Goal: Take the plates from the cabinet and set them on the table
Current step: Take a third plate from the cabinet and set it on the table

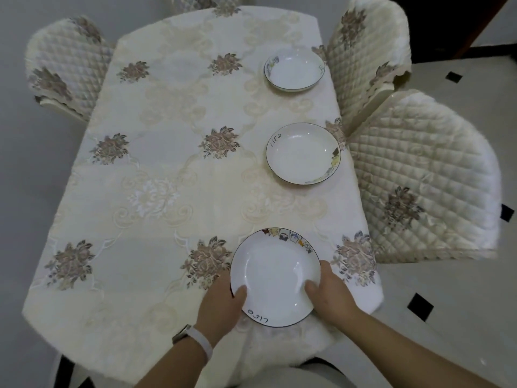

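At 6 o'clock on the cream floral-clothed table (167, 169) | white round ceramic plate with dark rim (275, 273) grasped at its near edge by left hand (223, 301) and right hand (331, 296) (thumbs on top) | advice: lower level, let go both sides together, keep inboard of table edge

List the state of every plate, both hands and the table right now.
Near plate: empty, face up, gripped on both sides at the table's near edge.
Middle plate: empty, flat on the cloth, untouched.
Far plate: empty, flat on the cloth, untouched.
Left hand: grips the near plate's left rim, thumb on top.
Right hand: grips its right rim, thumb on top.
Table: covered by a floral cloth.
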Tool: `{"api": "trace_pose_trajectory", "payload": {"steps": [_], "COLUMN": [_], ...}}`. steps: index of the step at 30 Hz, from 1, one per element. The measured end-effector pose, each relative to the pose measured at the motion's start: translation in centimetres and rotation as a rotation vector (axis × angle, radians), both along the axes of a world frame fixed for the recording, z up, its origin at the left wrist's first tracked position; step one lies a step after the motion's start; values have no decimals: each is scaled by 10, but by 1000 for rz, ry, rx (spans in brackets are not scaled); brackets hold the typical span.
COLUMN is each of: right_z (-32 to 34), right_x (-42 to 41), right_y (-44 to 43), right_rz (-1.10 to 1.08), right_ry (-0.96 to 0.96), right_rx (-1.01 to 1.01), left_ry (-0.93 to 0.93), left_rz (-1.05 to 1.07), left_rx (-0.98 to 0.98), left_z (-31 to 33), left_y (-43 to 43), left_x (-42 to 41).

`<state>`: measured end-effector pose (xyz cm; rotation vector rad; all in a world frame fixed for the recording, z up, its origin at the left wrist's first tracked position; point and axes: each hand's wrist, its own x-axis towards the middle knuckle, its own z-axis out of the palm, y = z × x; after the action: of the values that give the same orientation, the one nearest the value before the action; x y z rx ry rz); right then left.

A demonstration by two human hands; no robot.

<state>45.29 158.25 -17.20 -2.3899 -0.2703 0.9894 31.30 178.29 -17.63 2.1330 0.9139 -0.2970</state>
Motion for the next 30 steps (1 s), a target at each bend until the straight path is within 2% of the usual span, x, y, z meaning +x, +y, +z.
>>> {"api": "trace_pose_trajectory", "payload": {"steps": [7, 12, 15, 17, 26, 30], "right_z": [-5, -2, 2, 6, 42, 66], "right_x": [6, 7, 4, 1, -25, -49], "right_y": [1, -1, -2, -5, -22, -34], "right_rz": [41, 24, -13, -42, -221, -117], "right_ry": [-46, -26, 1, 5, -159, -345], "right_rx": [-38, 13, 43, 69, 122, 92], "left_ry": [35, 17, -66, -103, -155, -262], "left_rz": [-39, -32, 47, 54, -312, -459], "left_rx": [76, 10, -75, -47, 207, 300], "left_z": [-7, -1, 6, 14, 29, 41], "left_y": [3, 6, 10, 13, 28, 28], "left_x": [-3, 0, -1, -3, -34, -38]}}
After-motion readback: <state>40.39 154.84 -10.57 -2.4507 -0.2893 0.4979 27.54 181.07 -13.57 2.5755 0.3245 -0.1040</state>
